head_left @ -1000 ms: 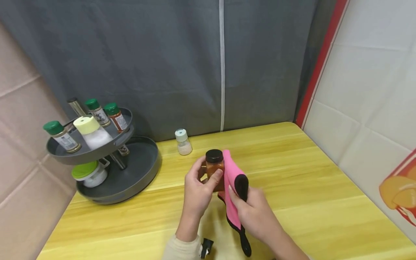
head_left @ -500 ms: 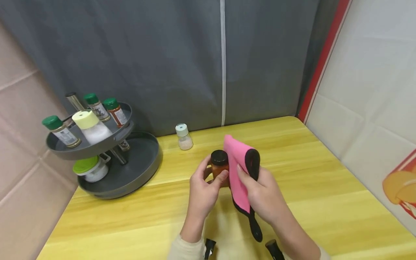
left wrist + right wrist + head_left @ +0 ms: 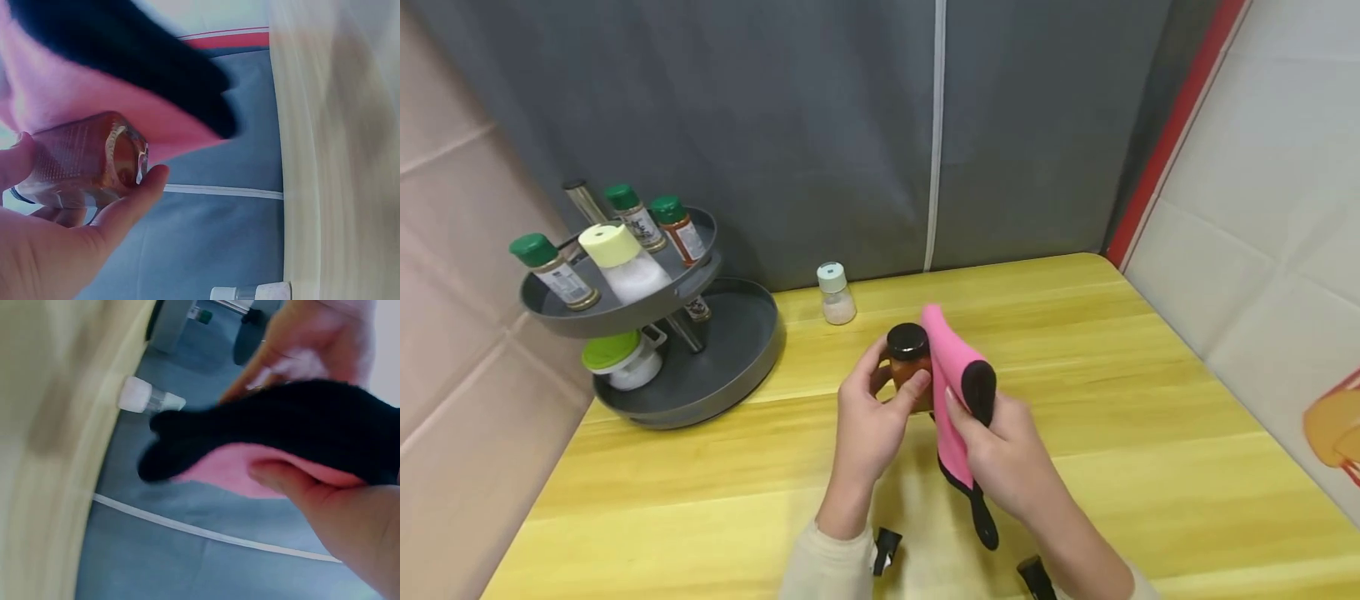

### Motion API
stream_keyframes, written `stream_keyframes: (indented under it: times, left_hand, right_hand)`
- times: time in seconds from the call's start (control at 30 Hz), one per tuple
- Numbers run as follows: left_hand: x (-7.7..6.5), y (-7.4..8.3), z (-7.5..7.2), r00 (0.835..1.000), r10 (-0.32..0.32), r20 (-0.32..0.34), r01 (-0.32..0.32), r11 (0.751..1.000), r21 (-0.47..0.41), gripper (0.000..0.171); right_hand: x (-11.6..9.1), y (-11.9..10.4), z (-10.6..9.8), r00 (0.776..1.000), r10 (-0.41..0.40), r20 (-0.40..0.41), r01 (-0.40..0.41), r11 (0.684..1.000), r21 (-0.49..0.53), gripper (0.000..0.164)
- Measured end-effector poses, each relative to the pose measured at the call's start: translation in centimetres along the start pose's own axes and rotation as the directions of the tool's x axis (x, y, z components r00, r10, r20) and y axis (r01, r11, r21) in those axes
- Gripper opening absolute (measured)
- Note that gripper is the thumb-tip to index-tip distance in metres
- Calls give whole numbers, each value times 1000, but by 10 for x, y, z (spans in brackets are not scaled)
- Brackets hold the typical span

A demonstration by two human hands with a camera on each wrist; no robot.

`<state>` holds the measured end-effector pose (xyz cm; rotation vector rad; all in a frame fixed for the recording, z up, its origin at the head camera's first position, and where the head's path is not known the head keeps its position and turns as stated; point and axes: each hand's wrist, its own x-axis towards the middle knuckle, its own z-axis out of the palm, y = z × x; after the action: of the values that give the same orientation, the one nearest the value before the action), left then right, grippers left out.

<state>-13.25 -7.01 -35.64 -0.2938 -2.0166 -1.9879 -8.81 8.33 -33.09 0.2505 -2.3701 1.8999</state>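
Observation:
My left hand (image 3: 868, 425) grips a small glass spice jar (image 3: 910, 367) with a black lid and reddish-brown contents, held upright above the table. In the left wrist view the jar (image 3: 87, 156) shows its clear base, with fingers and thumb around its sides. A folded pink cloth (image 3: 951, 358) with black edging is pinched in my right hand (image 3: 1003, 450), its thumb on the pink face. The cloth touches the right side of the jar. In the right wrist view the cloth (image 3: 250, 425) hides the jar.
A two-tier dark grey turntable rack (image 3: 760, 358) stands at left, bearing green-capped spice bottles (image 3: 565, 279), a yellow-capped shaker (image 3: 628, 267) and a green-lidded container (image 3: 625, 358). A pale-capped shaker (image 3: 837, 296) stands at the back of the wooden table (image 3: 1112, 375), before a grey curtain (image 3: 820, 125).
The head view has tilted, so the rack and table sit higher in it. Both hands keep hold of jar and cloth; the cloth has shifted and turned slightly against the jar.

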Motion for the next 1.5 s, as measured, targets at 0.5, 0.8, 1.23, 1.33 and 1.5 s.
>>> stream_keyframes:
  times: [0.5,0.8,1.23,1.33,1.5]
  left_hand:
    - [3,-4,1,998,-12,60,4,990,142,51]
    - [1,-4,1,998,45,44,-50,992,119,48]
    - [1,3,0,999,40,2,-40,994,99,48]
    - [1,2,1,999,25,29,-28,993,114,48]
    - [0,0,1,999,2,44,-7,991,133,48]
  right_hand:
    - [7,-13,-11,999,16,44,-16,1000,2,31]
    - [0,-13,-7,988,-143,-52,147,986,84,26]
    - [7,8,-11,976,131,176,-97,978,-186,23]
    - [8,0,-16,977,135,164,-101,974,-202,26]
    - [8,-19,-21,996,45,74,-34,990,-138,29]
